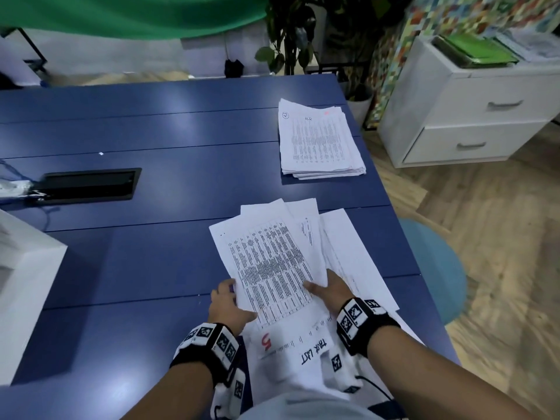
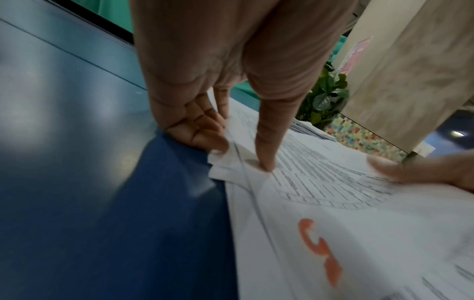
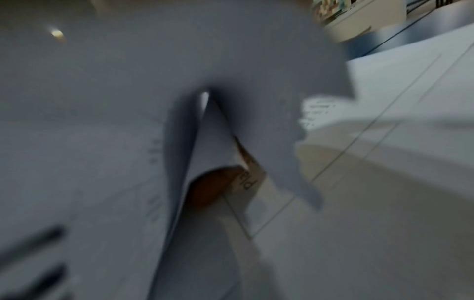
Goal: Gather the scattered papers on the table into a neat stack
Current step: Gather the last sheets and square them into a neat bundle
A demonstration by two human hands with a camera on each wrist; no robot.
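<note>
A loose fan of printed papers lies on the blue table near its front right corner. My left hand pinches the fan's left edge, thumb pressed on top and fingers curled at the edge. My right hand grips the right side, thumb on top, fingers hidden beneath the sheets; a fingertip shows under the lifted, blurred paper. Beneath lies a sheet marked "TASK LIST" with a red mark. A squared pile of papers sits at the far right of the table.
A black cable hatch is set into the table at left, with a white box at the left edge. Beyond the right edge stand a teal stool and a white drawer cabinet. A plant stands behind.
</note>
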